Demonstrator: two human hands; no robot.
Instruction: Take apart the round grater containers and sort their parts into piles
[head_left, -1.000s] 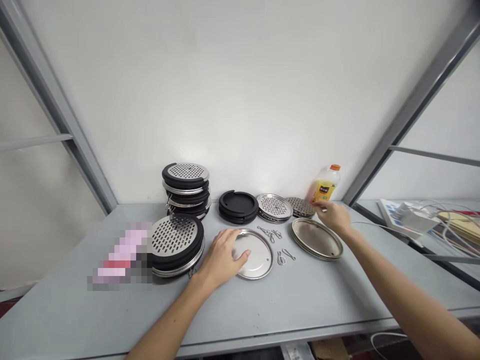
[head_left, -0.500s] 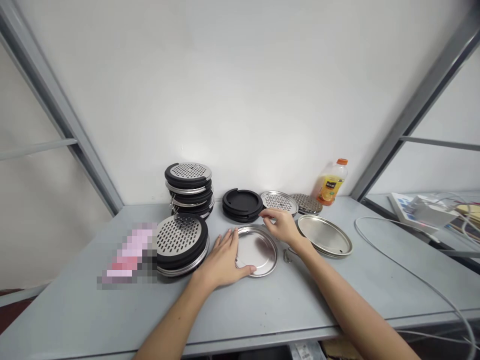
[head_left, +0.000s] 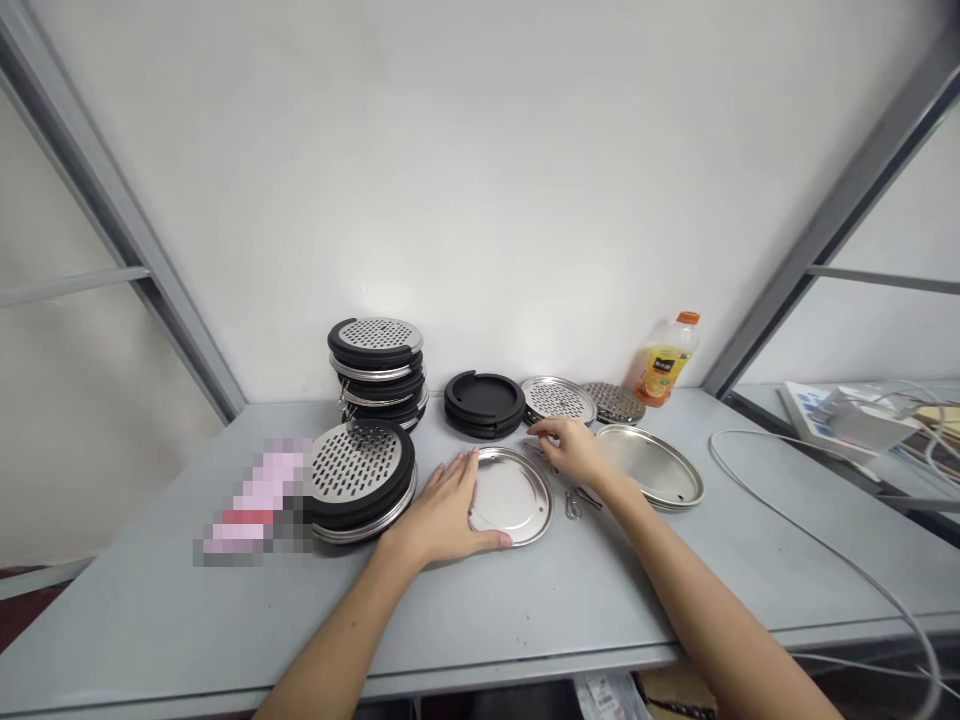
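Observation:
A round, shallow stainless-steel plate point(head_left: 510, 495) lies on the grey table in front of me. My left hand point(head_left: 446, 510) rests along its left rim, fingers stretched out and thumb on the near edge. Just beyond the plate's upper right side is my right hand point(head_left: 570, 450), its fingers bent and drawn together low over the table. Small metal wire pieces show under those fingertips; whether one is pinched I cannot make out. Another small wire clip point(head_left: 573, 505) lies below my right wrist. Farther right, a larger metal plate point(head_left: 652, 465) sits partly behind my right forearm.
Perforated discs with black rims form a low stack point(head_left: 360, 475) and a taller stack point(head_left: 379, 365) on the left. Black rings point(head_left: 485, 405), a perforated metal disc point(head_left: 559, 400) and a juice bottle point(head_left: 664, 365) stand along the wall. A white cable point(head_left: 810, 530) crosses the right side.
My right hand has shifted slightly to the right, uncovering more of the wire pieces beside the plate. My left hand stays at the plate's rim. The view has tilted slightly.

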